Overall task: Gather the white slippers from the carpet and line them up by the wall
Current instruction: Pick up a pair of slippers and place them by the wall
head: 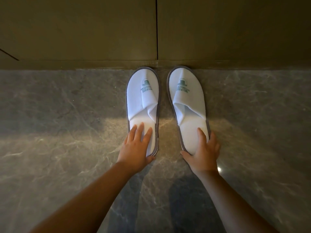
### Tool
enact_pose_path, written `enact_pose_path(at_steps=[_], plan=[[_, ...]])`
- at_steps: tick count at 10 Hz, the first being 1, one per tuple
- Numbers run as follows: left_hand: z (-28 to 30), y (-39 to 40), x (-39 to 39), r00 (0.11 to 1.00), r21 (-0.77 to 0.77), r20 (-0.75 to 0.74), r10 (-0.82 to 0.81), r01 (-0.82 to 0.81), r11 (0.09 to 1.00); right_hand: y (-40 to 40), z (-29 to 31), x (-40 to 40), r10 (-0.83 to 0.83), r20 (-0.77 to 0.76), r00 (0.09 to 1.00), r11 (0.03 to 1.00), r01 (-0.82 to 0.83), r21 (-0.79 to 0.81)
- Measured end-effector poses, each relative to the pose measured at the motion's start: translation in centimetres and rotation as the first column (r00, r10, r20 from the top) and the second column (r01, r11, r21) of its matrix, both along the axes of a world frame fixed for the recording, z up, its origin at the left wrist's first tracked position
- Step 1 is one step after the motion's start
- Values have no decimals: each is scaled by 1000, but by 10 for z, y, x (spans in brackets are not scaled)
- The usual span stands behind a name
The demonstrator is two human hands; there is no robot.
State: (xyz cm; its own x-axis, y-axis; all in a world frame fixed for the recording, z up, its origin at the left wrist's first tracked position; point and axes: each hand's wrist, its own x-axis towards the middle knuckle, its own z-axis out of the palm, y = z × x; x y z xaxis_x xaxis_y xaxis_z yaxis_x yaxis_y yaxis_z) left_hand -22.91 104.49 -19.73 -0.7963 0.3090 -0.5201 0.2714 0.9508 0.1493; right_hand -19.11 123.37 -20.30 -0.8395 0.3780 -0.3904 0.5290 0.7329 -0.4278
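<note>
Two white slippers with grey edging and a green printed logo lie side by side on the marble floor, toes touching the foot of the wall [101, 31]. My left hand [137, 145] lies on the heel end of the left slipper [143, 98], fingers spread over the insole and thumb hooked round the heel rim. At the heel of the right slipper [186, 98] my right hand [204, 150] cups the rim, fingers on the insole and outer edge, thumb at the inner edge. A narrow gap of floor separates the two slippers.
The wall is made of olive-brown panels with a dark vertical seam [156, 27] just above the gap between the slippers. Grey veined marble floor [58, 115] spreads to both sides and toward me, with a band of light across it. No carpet is in view.
</note>
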Motion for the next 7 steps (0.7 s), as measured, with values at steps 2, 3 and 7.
enact_pose_path(at_steps=[2, 3, 7], plan=[[-3, -2, 0, 1000, 11, -12, -2, 2, 1000, -21, 4, -1, -94, 17, 995, 996, 94, -4], [-3, -2, 0, 1000, 8, -19, -10, 10, 1000, -29, 5, -4, -114, 18, 993, 993, 114, -12], [-3, -3, -1, 999, 0, -22, -23, 23, 1000, -30, 6, -3, -122, 20, 992, 993, 122, -1]])
